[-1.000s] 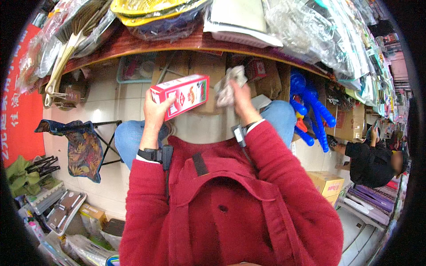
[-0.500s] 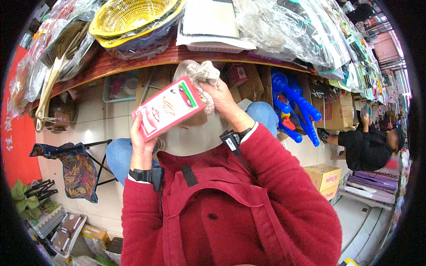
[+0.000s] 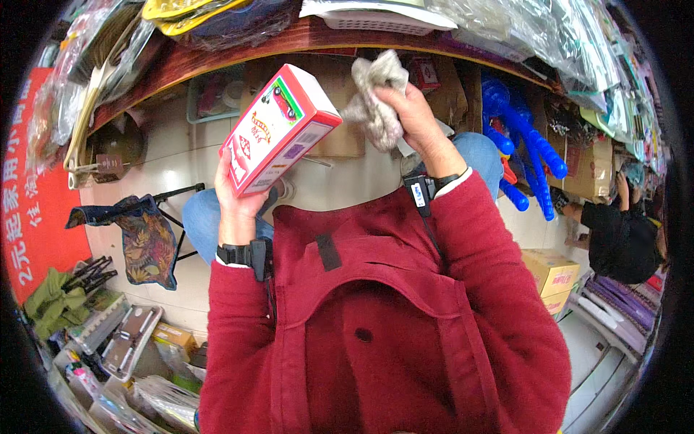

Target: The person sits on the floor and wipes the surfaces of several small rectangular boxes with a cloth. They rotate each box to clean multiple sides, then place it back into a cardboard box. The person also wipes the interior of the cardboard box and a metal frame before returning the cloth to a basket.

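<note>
I am seeing the left hand (image 3: pixel 238 195) holding a red box (image 3: pixel 278 130) up, its grip closed around the lower end. Compared with a moment ago, the box is sitting higher and tilted, its printed face turned toward me. The right hand (image 3: pixel 416 119) is raised just beside it, its grip closed on a crumpled grey cloth (image 3: pixel 376 98), apart from the box now; I judge a wipe is pausing. Both forearms are pointing up toward the shelf (image 3: pixel 217 54).
</note>
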Tool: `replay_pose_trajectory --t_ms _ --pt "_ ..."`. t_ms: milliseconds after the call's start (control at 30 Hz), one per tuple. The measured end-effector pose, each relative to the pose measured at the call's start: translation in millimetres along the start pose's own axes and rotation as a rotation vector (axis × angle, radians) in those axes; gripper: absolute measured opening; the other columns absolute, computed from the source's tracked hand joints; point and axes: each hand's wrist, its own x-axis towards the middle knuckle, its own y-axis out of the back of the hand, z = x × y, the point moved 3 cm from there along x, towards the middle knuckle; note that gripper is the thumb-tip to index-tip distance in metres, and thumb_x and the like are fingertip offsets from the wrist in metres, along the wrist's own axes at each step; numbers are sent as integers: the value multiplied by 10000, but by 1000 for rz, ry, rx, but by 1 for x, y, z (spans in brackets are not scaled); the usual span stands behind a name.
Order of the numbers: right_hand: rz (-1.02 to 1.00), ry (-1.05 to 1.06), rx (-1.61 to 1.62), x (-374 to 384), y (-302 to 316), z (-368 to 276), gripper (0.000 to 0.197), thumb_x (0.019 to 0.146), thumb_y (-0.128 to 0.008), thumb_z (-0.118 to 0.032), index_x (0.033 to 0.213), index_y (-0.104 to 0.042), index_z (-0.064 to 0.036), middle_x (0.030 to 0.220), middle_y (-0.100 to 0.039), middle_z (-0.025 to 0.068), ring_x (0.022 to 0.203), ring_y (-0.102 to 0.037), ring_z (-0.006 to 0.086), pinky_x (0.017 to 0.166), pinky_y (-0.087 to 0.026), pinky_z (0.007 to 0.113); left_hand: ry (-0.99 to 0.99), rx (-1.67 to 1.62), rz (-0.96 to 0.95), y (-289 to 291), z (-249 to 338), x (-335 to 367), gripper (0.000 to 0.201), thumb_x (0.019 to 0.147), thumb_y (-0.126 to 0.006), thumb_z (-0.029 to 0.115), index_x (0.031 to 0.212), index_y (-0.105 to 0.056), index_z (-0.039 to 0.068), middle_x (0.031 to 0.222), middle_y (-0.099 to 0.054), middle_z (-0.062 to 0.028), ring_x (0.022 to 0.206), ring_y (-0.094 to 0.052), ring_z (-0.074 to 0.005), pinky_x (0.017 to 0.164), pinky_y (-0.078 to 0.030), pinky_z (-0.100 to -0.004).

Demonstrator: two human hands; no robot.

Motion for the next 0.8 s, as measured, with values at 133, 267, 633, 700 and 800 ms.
replay_pose_trajectory --t_ms 133,267,633,700,800 --pt "-152 47 137 -4 -16 -4 365 893 -646 -141 1227 -576 -10 1130 -657 74 1005 -626 157 911 -494 318 65 -39 -139 -9 -10 -6 562 941 -509 443 1391 -456 110 1359 -547 -134 1205 -554 -340 1018 -426 -540" --pt "-220 63 13 -4 -28 1 365 861 -668 -116 1211 -601 -41 1143 -649 58 1028 -613 156 922 -487 317 32 85 -176 -11 -20 -6 676 904 -601 378 1417 -361 9 1370 -501 -203 1224 -531 -349 1009 -451 -523" --pt "22 -79 271 9 -16 19 363 915 -643 -210 1215 -564 -21 1080 -657 80 942 -651 176 841 -527 318 -155 338 -128 -4 -19 5 634 832 -685 177 1362 -399 -20 1257 -566 -185 1137 -598 -291 958 -524 -427" --pt "57 -126 244 10 -13 27 371 919 -640 -214 1221 -558 -14 1077 -658 81 952 -648 177 843 -525 327 -263 443 -170 -11 -16 3 656 800 -707 170 1347 -401 -25 1215 -583 -175 1086 -624 -258 915 -547 -384" --pt "231 -41 76 15 0 32 389 884 -674 -192 1219 -579 -19 1104 -657 72 976 -637 170 852 -508 324 -397 618 -190 -21 -10 3 643 759 -757 129 1291 -426 -13 1168 -592 -154 1059 -623 -220 911 -523 -348"
